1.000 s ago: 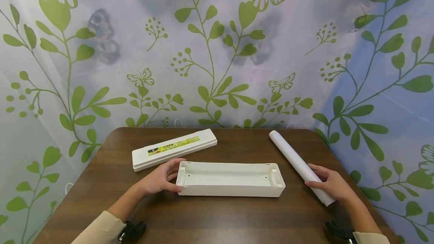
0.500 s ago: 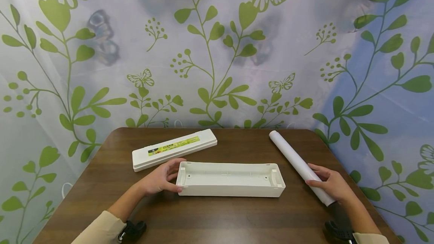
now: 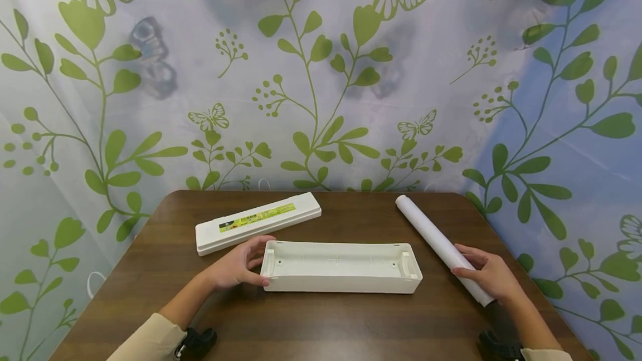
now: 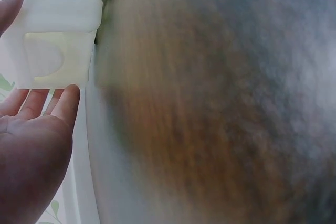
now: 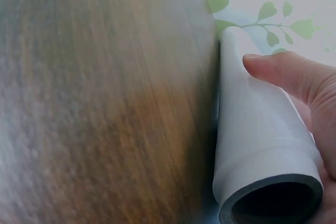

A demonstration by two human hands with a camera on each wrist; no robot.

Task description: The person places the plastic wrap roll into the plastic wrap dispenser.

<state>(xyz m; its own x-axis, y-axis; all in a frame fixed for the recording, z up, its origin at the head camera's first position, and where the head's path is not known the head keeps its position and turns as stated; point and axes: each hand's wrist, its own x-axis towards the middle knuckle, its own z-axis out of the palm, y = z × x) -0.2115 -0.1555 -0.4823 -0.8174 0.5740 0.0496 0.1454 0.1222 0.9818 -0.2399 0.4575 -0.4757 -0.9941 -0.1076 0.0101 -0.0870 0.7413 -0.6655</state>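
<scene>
On the far left of the desk (image 3: 150, 272) lies a flat white lid (image 3: 258, 220) with a yellow-green label, set at a slant and well apart from the roll. Just in front of it the left hand (image 3: 236, 265) rests at the left end of the open white tray (image 3: 341, 266). The thumb lies along the near corner and the fingers reach over the far rim, so the hand cups the end wall. The left wrist view shows the fingers fairly straight against the tray end; the grip reads as a light steadying hold, not a firm clamp.

The tray lies lengthwise across the middle of the desk, opening upward, with nothing inside it. A moulded bracket stands at each end.

To the right, a white roll (image 3: 441, 247) on a dark core lies diagonally, its far end pointing to the back of the desk, its near end at the right edge. The right hand (image 3: 489, 277) wraps the near end: the right wrist view shows the thumb (image 5: 283, 72) over the top of the roll (image 5: 252, 145) and the remaining fingers beneath. The roll and tray are apart, not touching.

Judged step: the tray is held steady while the roll is gripped for lifting. The roll has not yet left the desk. The next move would call for lifting the roll, turning it parallel to the tray, and lowering it so that both core ends meet the end brackets.
</scene>
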